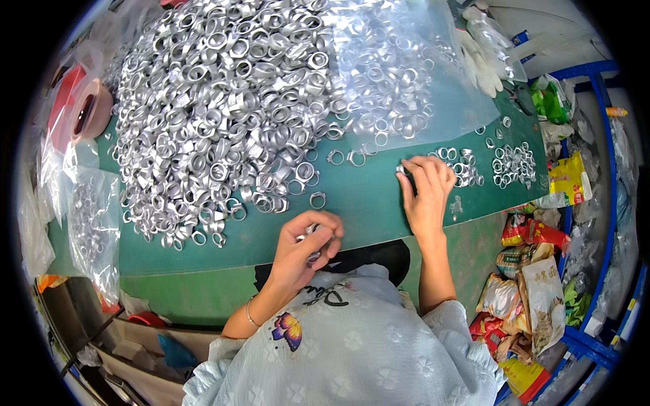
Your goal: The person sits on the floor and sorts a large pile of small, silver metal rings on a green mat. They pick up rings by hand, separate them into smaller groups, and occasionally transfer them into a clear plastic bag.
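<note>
My left hand [306, 249] is curled closed around some silver metal rings [313, 257] just above the table's near edge. Over the green table, my right hand [426, 186] pinches one small metal ring [401, 169] between thumb and fingers. A large pile of silver rings [223, 101], some with a flat or faceted side, covers the left and middle of the table. Next to my right hand lies a small group of rings [466, 169]. Farther right is another group of rings [513, 166]. One loose ring [317, 199] rests in front of my left hand.
A clear plastic sheet [467, 101] covers rings at the back right. White gloves [479, 64] lie beyond it. A pink container [95, 111] and a clear bag of rings [88, 216] are at the left. Blue shelving [602, 196] and a heap of colourful packages [521, 284] stand right of the green table [365, 227].
</note>
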Motion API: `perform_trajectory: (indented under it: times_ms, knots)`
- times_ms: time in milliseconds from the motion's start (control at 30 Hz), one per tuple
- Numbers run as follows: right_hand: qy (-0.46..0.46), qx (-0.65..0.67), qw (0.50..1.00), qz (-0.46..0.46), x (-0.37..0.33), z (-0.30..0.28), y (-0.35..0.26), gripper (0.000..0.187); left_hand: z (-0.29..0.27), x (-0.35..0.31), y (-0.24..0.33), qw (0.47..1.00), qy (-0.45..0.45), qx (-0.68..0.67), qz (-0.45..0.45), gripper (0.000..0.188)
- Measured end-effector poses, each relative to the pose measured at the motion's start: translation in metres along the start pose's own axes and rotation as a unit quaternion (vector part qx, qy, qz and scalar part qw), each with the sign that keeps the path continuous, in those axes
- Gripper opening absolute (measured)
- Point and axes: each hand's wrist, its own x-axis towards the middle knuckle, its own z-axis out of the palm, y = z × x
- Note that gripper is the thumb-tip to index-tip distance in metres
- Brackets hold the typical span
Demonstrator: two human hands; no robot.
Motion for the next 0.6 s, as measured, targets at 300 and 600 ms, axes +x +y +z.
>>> perform_trajectory:
  times_ms: [300, 600]
  knots:
    - [0.005, 0.031, 0.997, 0.074, -0.007, -0.010, -0.024, 0.028, 0.005, 0.001, -0.004, 0.997, 0.058, -0.058, -0.015, 0.005]
    - [-0.049, 0.055, 0.997, -0.009, 0.029, 0.021, -0.034, 0.016, -0.009, -0.007, -0.005, 0.997, 0.003, -0.072, -0.031, 0.011]
